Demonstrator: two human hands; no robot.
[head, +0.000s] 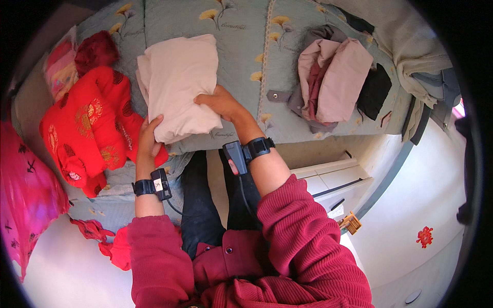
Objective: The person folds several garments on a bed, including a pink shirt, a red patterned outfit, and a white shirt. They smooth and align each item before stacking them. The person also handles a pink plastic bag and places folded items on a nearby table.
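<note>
A folded white cloth [181, 84] is held between my two hands over the bed's pale green floral cover [238, 50]. My left hand [149, 134] grips its lower left corner, thumb on top, the other fingers partly hidden at its edge. My right hand [220, 103] clasps the lower right side, thumb on top and fingers hidden beneath. Just left of the cloth lies a red padded garment with gold round patterns [92, 123]. To the right, a folded pink garment [342, 81] rests on a grey-purple one [294, 104] with a snap tab.
A black cloth [375, 92] lies beside the pink garment. Dark red fluffy fabric [96, 52] is at the bed's upper left, a pink plastic bag [29, 188] at the far left. Beige and grey clothes [423, 73] bunch at upper right. A white drawer cabinet [335, 181] stands right of my legs.
</note>
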